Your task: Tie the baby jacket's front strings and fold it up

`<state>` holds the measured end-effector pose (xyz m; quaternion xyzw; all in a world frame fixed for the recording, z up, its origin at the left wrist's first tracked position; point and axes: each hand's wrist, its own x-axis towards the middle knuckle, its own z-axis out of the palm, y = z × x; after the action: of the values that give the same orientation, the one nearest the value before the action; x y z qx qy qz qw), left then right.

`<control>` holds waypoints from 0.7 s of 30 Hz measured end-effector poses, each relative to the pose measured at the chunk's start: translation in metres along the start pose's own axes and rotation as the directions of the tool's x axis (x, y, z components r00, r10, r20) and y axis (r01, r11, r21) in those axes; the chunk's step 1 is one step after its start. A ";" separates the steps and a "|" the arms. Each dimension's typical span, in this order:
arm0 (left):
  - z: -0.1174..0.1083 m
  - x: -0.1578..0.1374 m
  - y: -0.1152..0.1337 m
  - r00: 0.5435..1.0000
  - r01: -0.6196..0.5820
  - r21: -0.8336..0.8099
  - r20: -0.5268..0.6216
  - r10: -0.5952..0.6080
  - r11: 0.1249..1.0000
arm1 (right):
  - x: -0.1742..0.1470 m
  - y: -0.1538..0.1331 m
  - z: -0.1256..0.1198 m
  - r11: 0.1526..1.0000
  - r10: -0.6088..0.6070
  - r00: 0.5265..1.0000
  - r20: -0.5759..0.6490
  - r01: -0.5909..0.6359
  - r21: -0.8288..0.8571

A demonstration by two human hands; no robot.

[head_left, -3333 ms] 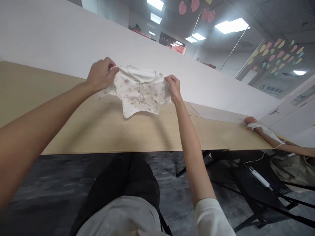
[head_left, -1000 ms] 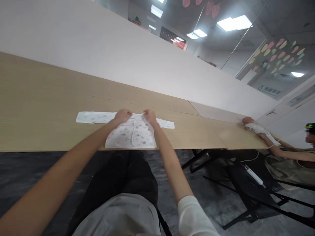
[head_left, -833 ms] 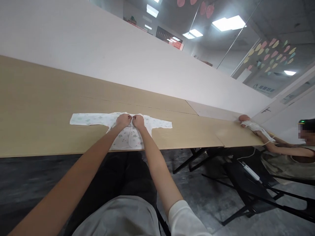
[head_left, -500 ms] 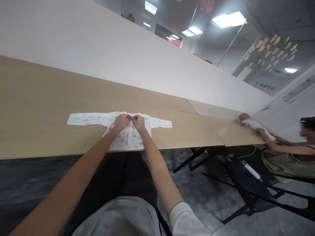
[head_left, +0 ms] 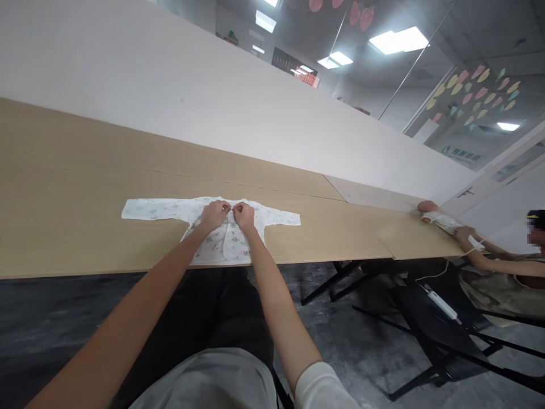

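Observation:
A small white baby shirt [head_left: 213,250] with a scattered print lies spread on the wooden table, its sleeves stretched out to both sides. Its hem reaches the table's near edge. My left hand [head_left: 215,213] rests on the upper chest of the shirt, fingertips pinched at the neckline. Close beside it, my right hand [head_left: 244,215] pinches the other side of the front opening, just below the collar. A narrow gap separates the two sets of fingertips. Whatever small fastening lies between them is too small to make out.
The long wooden table [head_left: 85,170] runs along a white partition [head_left: 170,96]. Far right, a co-worker's hands [head_left: 464,236] are at a dressed doll [head_left: 440,220]. A black folding chair [head_left: 430,318] with a white power strip [head_left: 443,305] on it stands below.
My fingertips have moved slightly apart at the neckline, still pinching. The view has shifted a little. The co-worker's hands have moved at the doll.

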<state>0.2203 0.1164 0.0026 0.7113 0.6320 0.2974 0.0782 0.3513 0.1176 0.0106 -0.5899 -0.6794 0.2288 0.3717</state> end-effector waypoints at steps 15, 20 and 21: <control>-0.004 0.002 -0.004 0.998 -0.024 -0.228 0.055 0.037 0.973 | -0.004 -0.003 -0.005 0.982 0.103 0.995 -0.017 -0.099 0.160; -0.014 0.001 -0.007 0.994 0.050 -0.347 0.107 -0.014 0.936 | 0.002 0.004 -0.003 0.972 0.158 0.987 -0.037 -0.149 0.182; -0.016 -0.001 -0.009 0.993 0.048 -0.356 0.122 -0.005 0.933 | 0.003 0.006 -0.002 0.967 0.170 0.984 -0.045 -0.158 0.198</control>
<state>0.2044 0.1132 0.0108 0.6929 0.5710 0.3637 0.2480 0.3567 0.1214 0.0082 -0.6120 -0.5908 0.3054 0.4280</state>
